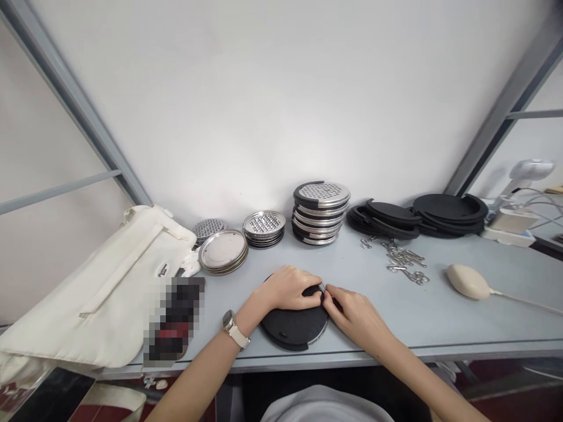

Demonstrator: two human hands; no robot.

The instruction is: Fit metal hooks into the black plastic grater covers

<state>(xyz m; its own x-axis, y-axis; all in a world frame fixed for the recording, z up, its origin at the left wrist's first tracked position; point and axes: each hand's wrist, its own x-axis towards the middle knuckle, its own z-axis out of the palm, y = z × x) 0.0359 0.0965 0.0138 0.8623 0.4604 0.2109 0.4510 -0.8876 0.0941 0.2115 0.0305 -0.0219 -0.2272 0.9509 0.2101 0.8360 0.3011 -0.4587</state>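
A black round disc-shaped holder [290, 328] lies near the front edge of the table, with a thin silver metal rim showing at its right side. Across its top is my left hand [288, 288], fingers curled over the far right edge and gripping it. My right hand [354, 316] meets it there, thumb and forefinger pinched together at the rim. A sliver of shiny metal shows between the two hands; what my right fingers hold is mostly hidden. Beyond my hands stands a stack of perforated metal grater discs in black holders [321, 193].
Further left are stacked grater discs [264, 223] and plain metal discs [223, 249]. Black holders [391, 212] and more black holders [446, 208] lie right, behind small metal hooks [404, 258]. A cream corded mouse-like device [468, 281] sits right; a white bag [109, 281] fills the left.
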